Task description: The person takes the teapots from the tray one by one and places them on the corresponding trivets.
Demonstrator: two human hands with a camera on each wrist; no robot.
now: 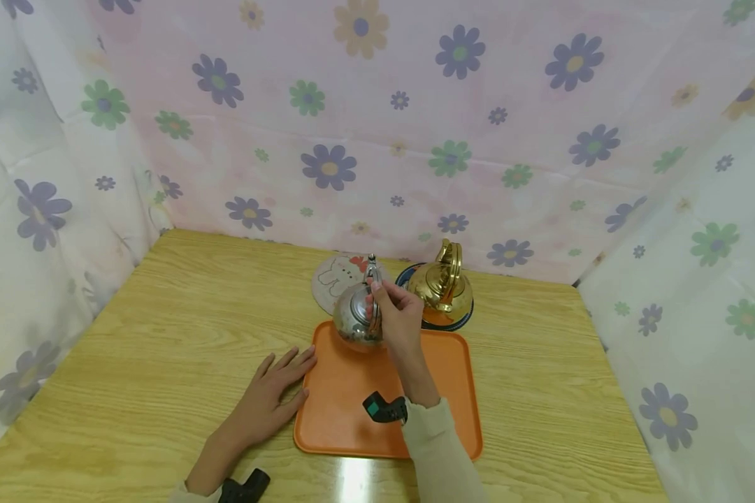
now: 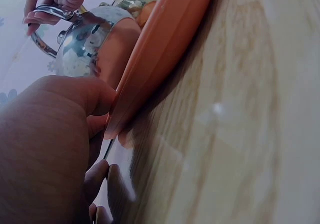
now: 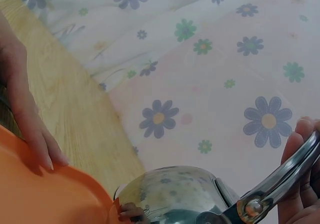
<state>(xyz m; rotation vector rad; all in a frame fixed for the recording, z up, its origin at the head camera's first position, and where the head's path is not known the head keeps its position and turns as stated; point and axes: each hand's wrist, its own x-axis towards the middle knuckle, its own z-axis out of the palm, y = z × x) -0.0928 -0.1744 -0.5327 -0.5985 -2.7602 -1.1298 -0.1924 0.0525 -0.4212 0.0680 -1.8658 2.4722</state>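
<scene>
Floral cloth (image 1: 415, 140) screens three sides of a light wood worktop (image 1: 182, 328). Orange tray (image 1: 346, 405) sits mid-worktop, near the front edge. Silver kettle (image 1: 356, 318) is at the tray's far left corner; can't tell if it's resting on the tray or just lifted off it. Right hand (image 1: 398, 318) grips the kettle's upright metal handle (image 3: 280, 181), fingers (image 3: 300, 139) curled around it from above. Left hand (image 1: 270, 398) lies flat on the worktop, fingers (image 3: 42, 144) straight and spread, tips touching the tray's left rim, holding nothing. Gold kettle (image 1: 442, 283) stands behind the tray on a dark-rimmed plate (image 1: 462, 318), just beside the silver one, handle up. Round cartoon coaster (image 1: 335, 278) lies flat behind the silver kettle, partly hidden by it. Both wrists carry a black camera mount (image 1: 384, 409). Left wrist view shows the tray rim close up with the silver kettle beyond it.
</scene>
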